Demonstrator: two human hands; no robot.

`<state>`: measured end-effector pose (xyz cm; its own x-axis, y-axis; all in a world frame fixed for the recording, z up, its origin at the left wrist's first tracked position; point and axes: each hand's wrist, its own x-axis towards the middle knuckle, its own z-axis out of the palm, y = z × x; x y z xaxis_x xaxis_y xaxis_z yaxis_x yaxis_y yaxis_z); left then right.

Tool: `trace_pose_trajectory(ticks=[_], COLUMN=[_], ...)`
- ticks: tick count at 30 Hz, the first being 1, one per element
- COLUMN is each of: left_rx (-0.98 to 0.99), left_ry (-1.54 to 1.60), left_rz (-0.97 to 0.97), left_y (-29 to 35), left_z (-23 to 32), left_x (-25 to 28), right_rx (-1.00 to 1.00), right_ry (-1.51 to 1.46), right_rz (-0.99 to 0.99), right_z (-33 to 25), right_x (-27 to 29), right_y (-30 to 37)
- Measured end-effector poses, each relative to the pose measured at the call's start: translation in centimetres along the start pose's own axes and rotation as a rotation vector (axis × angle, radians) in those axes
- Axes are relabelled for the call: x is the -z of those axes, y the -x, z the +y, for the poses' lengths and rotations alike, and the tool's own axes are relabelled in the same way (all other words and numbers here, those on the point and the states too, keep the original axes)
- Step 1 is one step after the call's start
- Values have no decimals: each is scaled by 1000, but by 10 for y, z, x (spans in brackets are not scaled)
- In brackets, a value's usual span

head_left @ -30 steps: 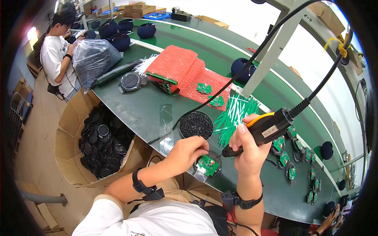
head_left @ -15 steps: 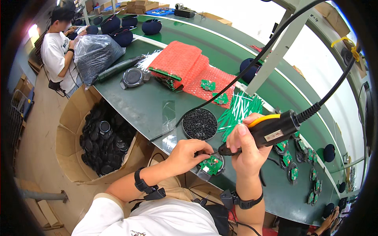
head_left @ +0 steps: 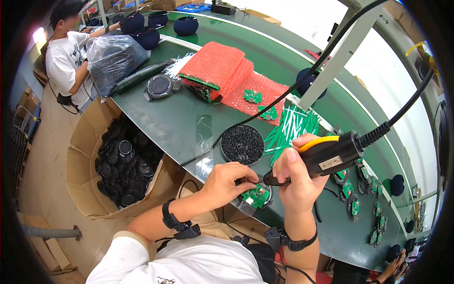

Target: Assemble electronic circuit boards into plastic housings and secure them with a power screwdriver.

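My right hand (head_left: 300,177) is wrapped round a black electric screwdriver (head_left: 331,158) with a yellow lever, held nearly level, its tip pointing left. At that tip the thumb and fingers of my left hand (head_left: 227,183) are pinched together; whatever lies between them is too small to make out. Just below the pinch, a green circuit board (head_left: 256,196) sits on a round dark housing at the table's near edge, partly covered by my left fingers. A round dish of small black screws (head_left: 242,144) stands just beyond my hands.
Green and white strips (head_left: 295,125) lie right of the dish. Red bubble wrap (head_left: 215,64) with boards is farther back. Board-fitted housings (head_left: 354,208) line the right side. A carton of black round parts (head_left: 85,189) stands at left. A cable crosses overhead; a co-worker (head_left: 68,66) sits far left.
The view has shifted slightly. My hands keep nearly the same pose, left fingers at the screwdriver's tip. The co-worker at far left has stretched an arm toward the dark blue rounded items.
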<state>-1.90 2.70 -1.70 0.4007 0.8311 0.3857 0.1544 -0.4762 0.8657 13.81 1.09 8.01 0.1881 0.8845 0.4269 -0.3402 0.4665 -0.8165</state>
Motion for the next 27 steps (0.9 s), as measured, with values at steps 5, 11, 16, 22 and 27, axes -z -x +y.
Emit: trace_pose_trajectory(ticks=[5, 11, 16, 22, 27], left_rx=[33, 11, -7, -12, -26], left_ry=[0, -29, -37, -32, -62], left_rz=[-72, -99, -102, -111, -117], left_y=[-2, -1, -1, -2, -1], left_z=[8, 4, 4, 4, 2], left_x=[2, 5, 4, 5, 5], right_rx=[22, 12, 11, 23, 3], right_ry=[91, 226, 235, 130, 223], right_rz=[21, 3, 13, 33, -4], right_z=[4, 7, 5, 9, 8], right_x=[1, -2, -1, -1, -1], right_y=[1, 0, 1, 1, 1])
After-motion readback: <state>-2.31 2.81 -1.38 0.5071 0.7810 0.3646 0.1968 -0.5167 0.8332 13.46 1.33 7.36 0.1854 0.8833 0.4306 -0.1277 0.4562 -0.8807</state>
